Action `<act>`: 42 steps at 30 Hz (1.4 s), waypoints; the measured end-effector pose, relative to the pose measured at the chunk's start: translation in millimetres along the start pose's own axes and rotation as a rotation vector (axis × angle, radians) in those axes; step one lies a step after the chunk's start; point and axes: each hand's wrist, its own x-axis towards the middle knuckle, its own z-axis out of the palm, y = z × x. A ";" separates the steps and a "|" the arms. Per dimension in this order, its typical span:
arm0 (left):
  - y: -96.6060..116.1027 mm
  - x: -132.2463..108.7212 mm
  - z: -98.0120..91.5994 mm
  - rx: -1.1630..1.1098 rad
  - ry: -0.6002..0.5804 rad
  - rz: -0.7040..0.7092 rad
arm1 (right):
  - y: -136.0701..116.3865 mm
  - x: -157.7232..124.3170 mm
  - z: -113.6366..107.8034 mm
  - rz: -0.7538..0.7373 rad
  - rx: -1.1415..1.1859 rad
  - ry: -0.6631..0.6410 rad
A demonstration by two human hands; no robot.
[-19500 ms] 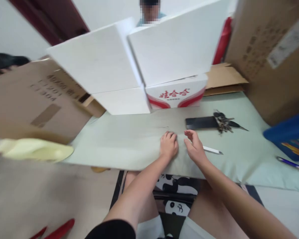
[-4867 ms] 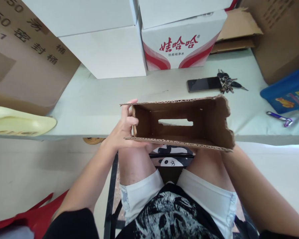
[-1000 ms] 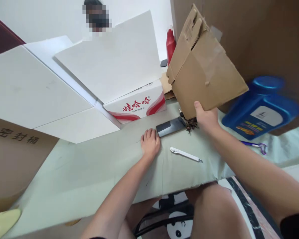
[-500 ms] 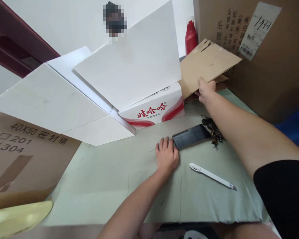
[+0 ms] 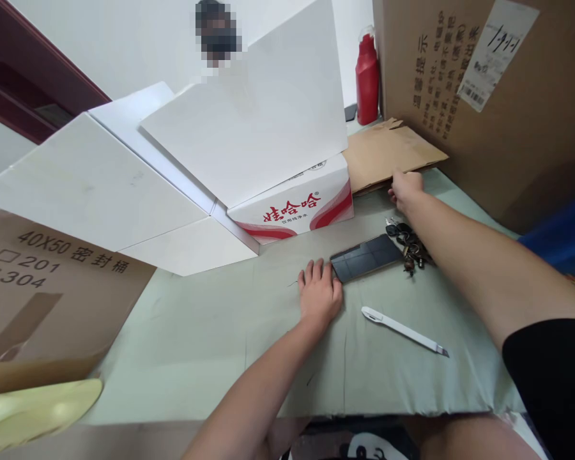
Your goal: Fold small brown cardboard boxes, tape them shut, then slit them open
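My left hand point(image 5: 322, 291) lies flat on the green-covered table point(image 5: 191, 332), fingers stretched out, its fingertips beside the left end of a dark smartphone point(image 5: 367, 257). Farther back, my right hand point(image 5: 407, 190) grips the near edge of a stack of flat brown cardboard point(image 5: 388, 153), thumb and fingers closed at that edge; part of the fingers is hidden. Below this hand a bunch of keys point(image 5: 409, 245) touches the phone's right end. A white utility knife point(image 5: 405, 331) with its blade tip showing rests nearer to me.
White boards or panels point(image 5: 253, 115) stand at the left and centre, by a white-and-red carton point(image 5: 292, 207). Large brown boxes flank the table at left point(image 5: 76, 313) and right point(image 5: 460, 153). A red bottle point(image 5: 367, 80) stands at the back. Another person's head shows blurred behind the panels.
The cardboard has come down from a tilt to lie nearly flat, my right hand moving slightly right with it. More of the red bottle shows. My left hand stays in place.
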 end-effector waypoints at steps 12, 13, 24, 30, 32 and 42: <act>2.0 -2.1 3.8 -0.075 0.060 0.023 | 0.7 -85.7 -11.3 -0.178 -0.064 -0.011; 2.5 -3.1 4.2 -0.094 0.064 0.025 | 9.3 -106.6 -13.0 -0.259 -0.082 -0.015; -36.8 -4.2 1.4 -0.276 -0.004 0.076 | 144.3 -337.9 -18.0 -0.607 -0.349 -0.446; -146.5 -67.5 -7.8 -0.232 -0.061 0.313 | 161.2 -377.9 25.2 -0.751 -0.605 -0.664; -193.1 -91.9 -11.9 -0.196 -0.036 0.263 | 163.4 -397.1 51.3 -0.799 -0.694 -0.751; -335.2 -146.3 -16.0 -0.208 0.141 0.037 | 168.1 -482.4 174.0 -0.977 -1.049 -0.999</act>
